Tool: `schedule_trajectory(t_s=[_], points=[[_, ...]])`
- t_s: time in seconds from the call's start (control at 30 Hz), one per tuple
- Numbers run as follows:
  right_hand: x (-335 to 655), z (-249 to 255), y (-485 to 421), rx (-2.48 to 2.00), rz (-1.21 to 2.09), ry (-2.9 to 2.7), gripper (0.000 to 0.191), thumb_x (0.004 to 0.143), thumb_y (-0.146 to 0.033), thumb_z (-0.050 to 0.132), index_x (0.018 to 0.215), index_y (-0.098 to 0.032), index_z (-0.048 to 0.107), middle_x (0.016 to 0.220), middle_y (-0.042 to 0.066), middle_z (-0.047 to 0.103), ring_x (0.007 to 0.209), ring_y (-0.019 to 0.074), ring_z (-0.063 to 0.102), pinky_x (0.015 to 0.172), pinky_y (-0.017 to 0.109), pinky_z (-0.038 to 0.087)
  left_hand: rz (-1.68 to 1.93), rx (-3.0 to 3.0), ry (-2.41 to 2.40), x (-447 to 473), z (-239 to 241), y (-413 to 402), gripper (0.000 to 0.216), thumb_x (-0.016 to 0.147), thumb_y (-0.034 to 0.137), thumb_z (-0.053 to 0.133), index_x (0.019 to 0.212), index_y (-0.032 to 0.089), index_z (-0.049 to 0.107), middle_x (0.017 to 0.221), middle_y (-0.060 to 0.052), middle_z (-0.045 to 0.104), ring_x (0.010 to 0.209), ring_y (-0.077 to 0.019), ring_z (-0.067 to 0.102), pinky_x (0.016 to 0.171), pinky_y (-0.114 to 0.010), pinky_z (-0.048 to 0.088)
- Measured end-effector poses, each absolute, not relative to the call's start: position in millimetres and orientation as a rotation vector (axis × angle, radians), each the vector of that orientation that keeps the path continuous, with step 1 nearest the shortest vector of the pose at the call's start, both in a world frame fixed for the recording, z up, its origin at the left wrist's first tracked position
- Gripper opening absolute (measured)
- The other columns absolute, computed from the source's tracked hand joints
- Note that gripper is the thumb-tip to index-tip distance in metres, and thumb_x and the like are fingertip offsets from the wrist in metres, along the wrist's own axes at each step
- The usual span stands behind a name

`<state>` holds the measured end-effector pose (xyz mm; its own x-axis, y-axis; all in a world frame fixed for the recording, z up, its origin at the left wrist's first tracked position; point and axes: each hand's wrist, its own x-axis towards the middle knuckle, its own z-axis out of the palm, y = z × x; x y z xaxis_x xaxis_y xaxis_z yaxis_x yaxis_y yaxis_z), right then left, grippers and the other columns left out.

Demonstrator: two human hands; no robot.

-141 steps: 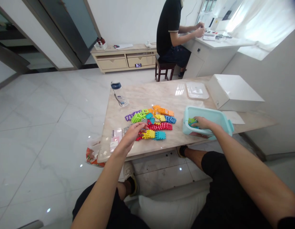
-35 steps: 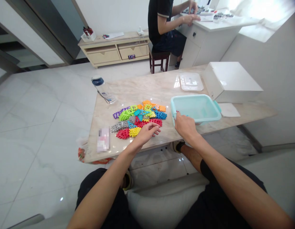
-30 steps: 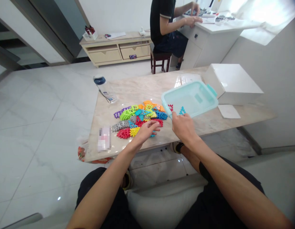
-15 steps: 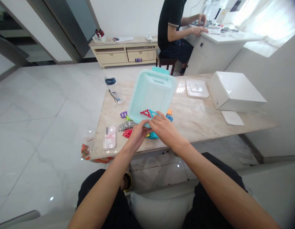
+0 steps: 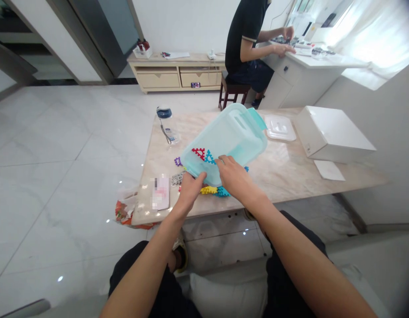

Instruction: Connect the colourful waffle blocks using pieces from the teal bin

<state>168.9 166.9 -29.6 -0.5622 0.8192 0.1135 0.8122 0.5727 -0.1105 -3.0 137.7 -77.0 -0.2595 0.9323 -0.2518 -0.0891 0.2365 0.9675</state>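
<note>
A translucent teal plastic box [image 5: 247,137] is tilted above the table, its open side towards me. My left hand [image 5: 191,187] is closed on its near left corner, thumb over the rim. In front of the box's inner face are a red toothed triangle [image 5: 198,153] and a blue toothed triangle [image 5: 209,157], side by side. My right hand [image 5: 232,174] has bent fingers pinched at the blue triangle's right edge; the fingertips are partly hidden. Below and behind the box lie yellow pieces [image 5: 209,190], teal pieces [image 5: 222,191], grey pieces [image 5: 178,178] and a purple piece [image 5: 178,161], partly covered.
A water bottle [image 5: 168,126] stands on the table's [image 5: 277,176] far left, a phone-like flat object [image 5: 160,193] nearer. To the right are a clear lid [image 5: 280,128], a white carton [image 5: 337,132] and a white paper [image 5: 329,170]. A person [image 5: 246,44] sits working at another desk.
The box has turned clockwise, its far end swinging right. The red and blue triangles keep about the same place beside my right hand. More yellow pieces show beneath.
</note>
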Motion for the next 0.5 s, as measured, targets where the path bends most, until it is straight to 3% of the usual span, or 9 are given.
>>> schedule_trajectory(t_s=[0.2,0.37,0.5], points=[[164.4,-38.9,171.7,-1.486,0.157,-2.503,0.062,0.094,-0.001,0.040,0.156,-0.005,0.044,0.135,0.023,0.062,0.121,0.0322,0.063,0.107,0.046,0.055,1.215,1.180,1.645,-7.2,-75.1,129.8,0.018,0.078,0.034,0.071,0.068,0.020,0.066,0.068,-0.002,0.067,0.070,-0.0202,0.063,0.063,-0.028,0.050],[160.3,-34.2,171.5,-1.507,0.141,-2.512,0.045,0.098,-0.007,0.047,0.142,-0.005,0.056,0.129,0.023,0.064,0.120,0.0346,0.059,0.103,0.047,0.054,1.275,1.215,1.540,-2.4,-66.6,125.0,0.018,0.080,0.037,0.070,0.078,0.019,0.068,0.075,0.000,0.069,0.070,-0.0172,0.060,0.067,-0.027,0.049],[164.2,-32.8,170.5,-1.571,0.099,-2.572,0.030,0.101,-0.016,0.055,0.128,-0.008,0.065,0.124,0.023,0.066,0.121,0.0364,0.057,0.103,0.048,0.052,1.223,1.229,1.550,0.8,-66.8,124.4,0.020,0.080,0.037,0.070,0.072,0.020,0.063,0.068,0.001,0.064,0.068,-0.0167,0.058,0.065,-0.027,0.048]])
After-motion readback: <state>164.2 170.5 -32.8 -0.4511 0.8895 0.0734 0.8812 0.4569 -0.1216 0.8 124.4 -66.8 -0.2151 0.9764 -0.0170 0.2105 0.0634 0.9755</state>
